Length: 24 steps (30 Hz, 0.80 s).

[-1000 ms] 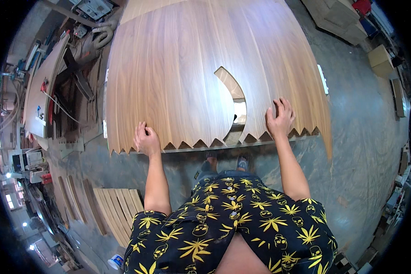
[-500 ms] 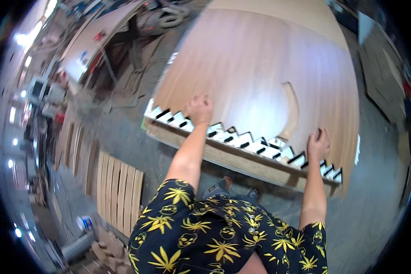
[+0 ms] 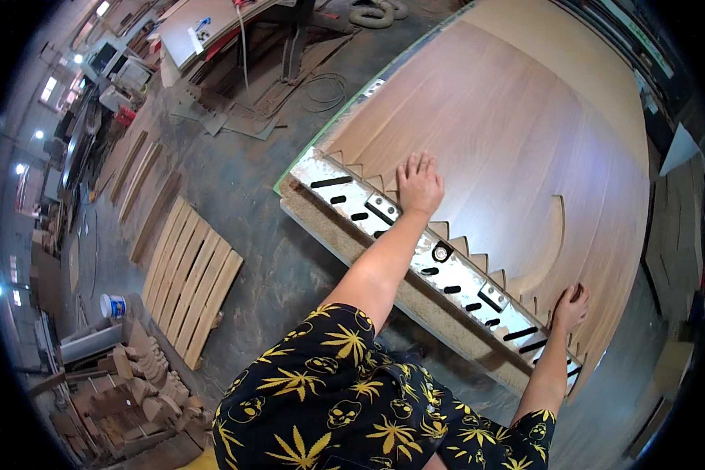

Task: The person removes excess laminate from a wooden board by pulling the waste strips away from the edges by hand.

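Observation:
A large wood-grain panel point(image 3: 493, 133) lies in front of me, its near edge cut in a zigzag of pointed teeth. Along that edge runs a pale metal strip point(image 3: 466, 278) with black slots and bolted fittings. My left hand point(image 3: 421, 186) rests on the panel just behind the teeth, fingers stretched out flat and holding nothing. Farther right, my right hand point(image 3: 570, 309) is at the notched edge with its fingers curled closed; what lies under them is hidden. Between the hands, a curved tan shape point(image 3: 554, 254) shows in the panel; I cannot tell whether it is a cutout or a separate piece.
A slatted wooden pallet point(image 3: 188, 282) lies on the floor at left, beside a white bucket point(image 3: 113, 305) and piled wood offcuts point(image 3: 149, 392). Long boards point(image 3: 139, 182) lie beyond it. A worktable point(image 3: 211, 31) stands at the far left. Stacked sheets point(image 3: 674, 227) stand at right.
My view has turned, so the bench appears slanted. The panel has slid away from me, uncovering more of the metal strip. My left hand has gone from curled to flat.

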Tool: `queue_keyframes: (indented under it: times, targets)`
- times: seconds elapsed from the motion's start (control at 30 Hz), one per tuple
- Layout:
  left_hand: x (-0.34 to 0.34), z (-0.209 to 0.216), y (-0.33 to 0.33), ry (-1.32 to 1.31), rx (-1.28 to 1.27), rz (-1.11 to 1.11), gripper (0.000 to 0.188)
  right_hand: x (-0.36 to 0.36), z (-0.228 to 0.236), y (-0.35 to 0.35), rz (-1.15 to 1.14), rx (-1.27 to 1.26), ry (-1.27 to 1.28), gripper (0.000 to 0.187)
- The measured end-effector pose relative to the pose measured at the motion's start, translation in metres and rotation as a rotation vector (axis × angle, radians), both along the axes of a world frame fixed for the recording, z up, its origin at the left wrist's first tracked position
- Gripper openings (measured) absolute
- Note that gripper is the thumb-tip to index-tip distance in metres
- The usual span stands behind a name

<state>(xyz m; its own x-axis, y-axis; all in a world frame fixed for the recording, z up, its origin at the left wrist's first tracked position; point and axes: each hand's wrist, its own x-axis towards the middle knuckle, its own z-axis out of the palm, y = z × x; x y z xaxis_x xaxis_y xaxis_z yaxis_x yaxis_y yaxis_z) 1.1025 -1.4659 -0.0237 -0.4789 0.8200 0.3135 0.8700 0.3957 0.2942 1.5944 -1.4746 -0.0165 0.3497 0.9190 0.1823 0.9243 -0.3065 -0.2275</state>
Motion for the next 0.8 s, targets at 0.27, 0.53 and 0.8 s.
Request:
queue_keyframes:
  times: [0.27, 0.53, 0.8]
  targets:
    - [-0.002, 0.007, -0.001, 0.000, 0.058, -0.033, 0.047, -0.005, 0.005, 0.002, 0.003, -0.015, -0.024, 0.048]
    - [-0.005, -0.006, 0.015, 0.067, 0.022, -0.032, 0.045, -0.004, 0.006, 0.007, 0.148, 0.122, 0.123, 0.045]
    - [0.001, -0.005, 0.022, 0.094, -0.055, -0.022, 0.047, 0.000, -0.004, 0.009, -0.005, 0.108, -0.002, 0.045]
